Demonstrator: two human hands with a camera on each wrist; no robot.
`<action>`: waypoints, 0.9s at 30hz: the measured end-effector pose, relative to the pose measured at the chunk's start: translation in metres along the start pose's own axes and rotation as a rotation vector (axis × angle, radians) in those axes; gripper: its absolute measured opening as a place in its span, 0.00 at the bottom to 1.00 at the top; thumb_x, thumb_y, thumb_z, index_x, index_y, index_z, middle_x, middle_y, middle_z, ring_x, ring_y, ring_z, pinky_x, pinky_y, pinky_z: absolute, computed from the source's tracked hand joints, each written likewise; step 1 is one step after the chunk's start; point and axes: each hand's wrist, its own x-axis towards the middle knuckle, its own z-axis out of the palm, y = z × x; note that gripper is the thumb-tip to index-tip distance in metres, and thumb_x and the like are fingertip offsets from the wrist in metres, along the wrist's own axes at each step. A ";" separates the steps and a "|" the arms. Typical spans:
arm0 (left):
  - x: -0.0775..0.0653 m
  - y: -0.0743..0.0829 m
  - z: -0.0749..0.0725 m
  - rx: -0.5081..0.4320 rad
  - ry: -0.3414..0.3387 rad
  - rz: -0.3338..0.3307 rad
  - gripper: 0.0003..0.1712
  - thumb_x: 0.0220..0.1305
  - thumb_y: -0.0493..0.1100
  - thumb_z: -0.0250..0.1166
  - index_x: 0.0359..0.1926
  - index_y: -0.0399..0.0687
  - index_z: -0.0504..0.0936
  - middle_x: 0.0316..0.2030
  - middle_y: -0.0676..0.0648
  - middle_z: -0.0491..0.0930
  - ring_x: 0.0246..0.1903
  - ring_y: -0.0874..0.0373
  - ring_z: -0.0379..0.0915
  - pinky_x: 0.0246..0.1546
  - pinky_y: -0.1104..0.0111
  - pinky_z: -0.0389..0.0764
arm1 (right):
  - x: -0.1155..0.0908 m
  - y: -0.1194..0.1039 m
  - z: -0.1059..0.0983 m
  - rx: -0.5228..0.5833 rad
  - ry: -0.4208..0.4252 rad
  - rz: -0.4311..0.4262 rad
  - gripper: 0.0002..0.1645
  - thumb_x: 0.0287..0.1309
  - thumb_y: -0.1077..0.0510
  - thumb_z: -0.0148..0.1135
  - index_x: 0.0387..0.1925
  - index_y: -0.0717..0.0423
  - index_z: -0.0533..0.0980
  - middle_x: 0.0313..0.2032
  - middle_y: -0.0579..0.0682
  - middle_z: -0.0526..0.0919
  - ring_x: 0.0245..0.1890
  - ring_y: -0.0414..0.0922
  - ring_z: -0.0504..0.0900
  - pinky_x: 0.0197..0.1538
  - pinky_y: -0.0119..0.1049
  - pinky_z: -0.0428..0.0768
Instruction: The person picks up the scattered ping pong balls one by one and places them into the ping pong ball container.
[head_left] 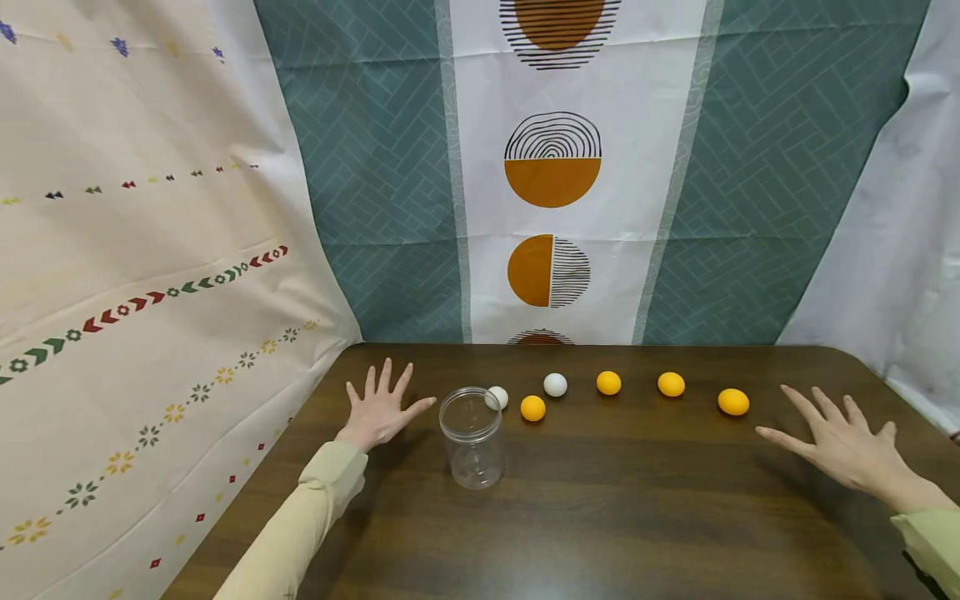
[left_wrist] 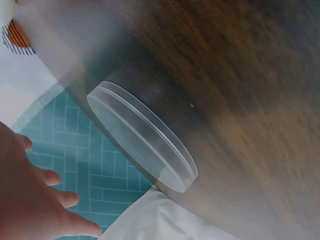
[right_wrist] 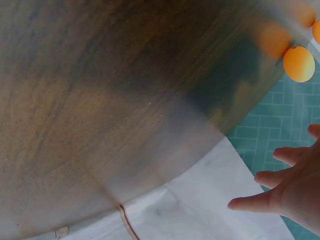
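Note:
My left hand (head_left: 375, 411) is held over the table's left side, fingers spread, with nothing in it. Just right of it stands an upright clear plastic jar (head_left: 476, 462) with no lid on top. A clear round lid (left_wrist: 142, 137) lies on the table in the left wrist view, close to that hand. On the right side, my right hand (head_left: 851, 450) hovers with spread, empty fingers. The nearest thing to it is an orange ball (head_left: 733, 402), left of its fingertips. The right wrist view also has an orange ball (right_wrist: 299, 64) beyond the fingers.
Between the hands, a white ball (head_left: 555, 384) and more orange balls (head_left: 671, 384) sit in a loose row towards the far edge. Another white ball (head_left: 497, 398) is partly behind the jar rim. Patterned cloth (head_left: 551, 167) hangs behind the dark wooden table (head_left: 600, 517).

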 end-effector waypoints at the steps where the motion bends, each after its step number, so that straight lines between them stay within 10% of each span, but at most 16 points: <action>1: 0.000 0.000 0.000 -0.001 0.004 0.002 0.52 0.52 0.78 0.38 0.70 0.54 0.47 0.67 0.36 0.37 0.63 0.34 0.30 0.49 0.35 0.28 | 0.000 0.000 0.000 -0.001 0.000 0.001 0.59 0.49 0.27 0.50 0.69 0.43 0.30 0.60 0.77 0.42 0.50 0.82 0.42 0.37 0.77 0.33; 17: -0.004 -0.009 -0.004 -0.110 0.003 -0.010 0.50 0.54 0.76 0.40 0.70 0.55 0.44 0.67 0.37 0.37 0.63 0.36 0.28 0.49 0.34 0.30 | 0.005 -0.006 -0.003 0.099 0.004 0.005 0.54 0.54 0.31 0.49 0.69 0.46 0.33 0.62 0.75 0.41 0.53 0.80 0.41 0.36 0.77 0.38; 27: -0.011 -0.015 -0.004 -0.412 -0.031 0.124 0.44 0.62 0.65 0.47 0.70 0.54 0.40 0.66 0.35 0.39 0.63 0.36 0.34 0.53 0.40 0.47 | 0.008 -0.009 -0.004 0.179 0.054 -0.049 0.49 0.60 0.39 0.50 0.69 0.57 0.39 0.60 0.76 0.47 0.54 0.77 0.46 0.41 0.73 0.45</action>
